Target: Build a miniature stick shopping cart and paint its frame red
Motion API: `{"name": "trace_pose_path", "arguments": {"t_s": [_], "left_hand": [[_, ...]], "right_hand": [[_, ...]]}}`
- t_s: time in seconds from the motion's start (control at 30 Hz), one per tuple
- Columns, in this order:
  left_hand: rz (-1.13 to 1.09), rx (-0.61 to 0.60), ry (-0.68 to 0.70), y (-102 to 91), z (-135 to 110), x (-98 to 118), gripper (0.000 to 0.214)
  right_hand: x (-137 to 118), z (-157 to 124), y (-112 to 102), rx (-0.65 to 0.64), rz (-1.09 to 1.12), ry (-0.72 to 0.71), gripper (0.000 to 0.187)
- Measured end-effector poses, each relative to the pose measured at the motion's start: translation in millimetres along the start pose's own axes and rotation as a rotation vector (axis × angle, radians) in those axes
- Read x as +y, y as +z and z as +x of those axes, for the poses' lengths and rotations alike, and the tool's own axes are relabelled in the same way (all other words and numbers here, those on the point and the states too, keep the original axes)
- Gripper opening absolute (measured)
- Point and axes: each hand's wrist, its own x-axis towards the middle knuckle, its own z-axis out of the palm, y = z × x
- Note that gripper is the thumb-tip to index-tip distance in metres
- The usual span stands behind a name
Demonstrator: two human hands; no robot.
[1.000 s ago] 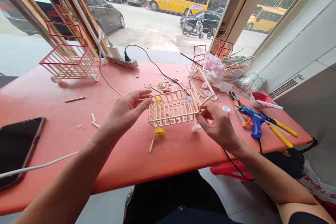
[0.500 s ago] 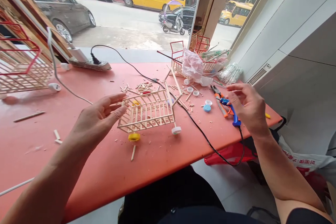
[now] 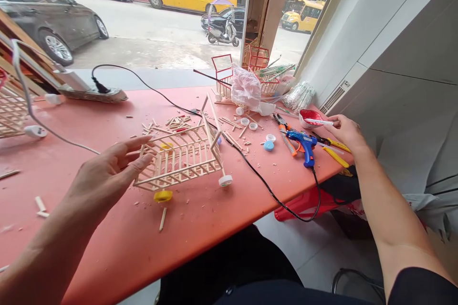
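Observation:
A small cart made of thin wooden sticks [image 3: 182,167] stands on bottle-cap wheels, a yellow cap [image 3: 163,196] and a white cap [image 3: 225,180] showing at the near side. My left hand [image 3: 119,162] has its thumb and fingers around the cart's left end. At the right, my right hand [image 3: 345,132] pinches a thin white stick, probably a brush handle [image 3: 319,122]; its far end lies over a small cup with red paint inside [image 3: 305,121]. Just left of that hand lies a blue glue gun [image 3: 304,143].
Orange-handled pliers [image 3: 286,137] and a yellow cutter [image 3: 335,156] lie near the glue gun. A black cord [image 3: 265,171] crosses the pink table [image 3: 118,248]. Stick offcuts, loose caps and red-trimmed carts [image 3: 223,64] sit farther back. A power strip [image 3: 107,96] lies at left.
My right hand has moved out past the glue gun and now holds the white stick at the red cup. The left hand stays at the cart. The view has swung right.

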Motion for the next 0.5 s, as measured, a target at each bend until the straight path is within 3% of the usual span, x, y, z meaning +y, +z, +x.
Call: {"name": "trace_pose_path", "arguments": {"t_s": [0.17,0.37,0.5], "left_hand": [[0.021,0.025,-0.048,2.3,-0.4,5.4,0.078],[0.123,-0.056,-0.028,-5.1,3.3,-1.5,0.083],[0.142,-0.049,-0.023,-5.6,4.4,-5.3,0.086]], "right_hand": [[-1.8,14.9,9.2,0.09,-0.008,-0.07,0.01],[-20.7,27.7,20.3,0.067,0.002,-0.169,0.023],[-19.5,31.9,18.5,0.159,-0.103,-0.23,0.022]]}}
